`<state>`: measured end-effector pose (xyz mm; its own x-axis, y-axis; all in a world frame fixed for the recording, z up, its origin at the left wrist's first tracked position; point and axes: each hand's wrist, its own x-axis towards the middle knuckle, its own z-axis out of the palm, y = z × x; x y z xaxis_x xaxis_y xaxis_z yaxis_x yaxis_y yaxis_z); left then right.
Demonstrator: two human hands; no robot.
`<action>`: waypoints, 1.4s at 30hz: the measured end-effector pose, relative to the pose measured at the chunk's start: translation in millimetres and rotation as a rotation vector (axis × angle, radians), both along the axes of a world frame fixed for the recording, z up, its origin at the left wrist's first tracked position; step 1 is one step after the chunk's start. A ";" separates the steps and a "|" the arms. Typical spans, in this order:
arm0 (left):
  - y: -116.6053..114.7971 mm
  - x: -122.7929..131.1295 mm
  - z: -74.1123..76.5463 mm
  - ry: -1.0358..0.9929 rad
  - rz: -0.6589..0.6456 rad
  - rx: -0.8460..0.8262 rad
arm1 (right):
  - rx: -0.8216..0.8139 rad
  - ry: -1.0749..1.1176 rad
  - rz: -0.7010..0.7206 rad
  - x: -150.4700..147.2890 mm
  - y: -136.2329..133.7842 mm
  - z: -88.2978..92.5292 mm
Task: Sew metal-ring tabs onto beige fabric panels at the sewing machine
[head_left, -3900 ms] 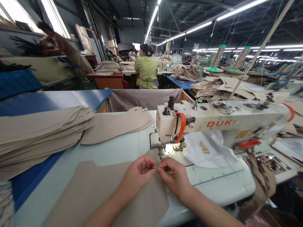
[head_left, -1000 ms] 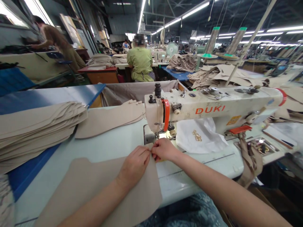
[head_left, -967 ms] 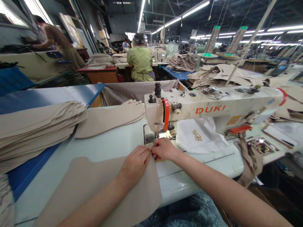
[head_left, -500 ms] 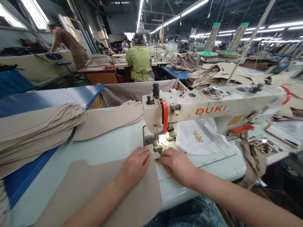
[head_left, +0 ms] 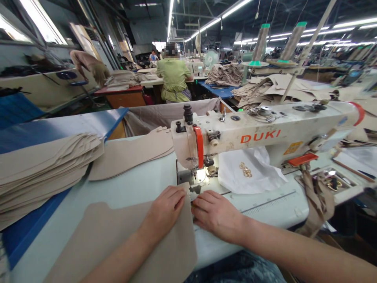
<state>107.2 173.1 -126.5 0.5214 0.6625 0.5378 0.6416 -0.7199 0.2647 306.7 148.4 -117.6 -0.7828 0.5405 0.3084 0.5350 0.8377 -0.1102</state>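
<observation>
A large beige fabric panel (head_left: 176, 249) lies on the pale machine table, its narrow upper corner just in front of the sewing machine's lit needle area (head_left: 200, 174). Closed over that corner, my left hand (head_left: 165, 207) pinches the panel near its right edge. My right hand (head_left: 216, 215) rests on the table beside the same edge, fingers curled and pressed together. Whatever its fingertips may hold is hidden. Between the hands and the needle, a small dark, jagged patch (head_left: 194, 189) shows on the machine bed. The white sewing machine (head_left: 224, 131) stands behind both hands.
Beige panels (head_left: 44, 161) are stacked at left, with more pieces (head_left: 132, 153) behind the panel. Gold-coloured metal pieces (head_left: 245, 169) lie on a white sheet (head_left: 229, 179) under the machine arm. Beige straps (head_left: 316, 204) hang at right. A person in green (head_left: 173, 76) sits ahead.
My right hand has shifted slightly left and down, closer to the panel's edge. My left hand keeps its hold on the panel. A person at far left has bent lower.
</observation>
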 end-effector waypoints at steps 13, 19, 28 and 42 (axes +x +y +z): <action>-0.2 1.8 -1.7 0.062 -0.008 0.081 | 0.030 0.067 0.057 -11.4 -3.4 -10.0; 2.0 2.3 -4.5 0.124 -0.014 0.092 | 0.029 0.097 0.046 -10.1 -3.0 -12.5; 3.2 6.2 0.2 0.127 -0.007 0.141 | -0.002 0.084 0.050 -10.7 -2.6 -12.4; 1.8 5.3 -0.2 0.125 -0.021 0.126 | 0.014 0.104 0.050 -10.4 -2.9 -13.7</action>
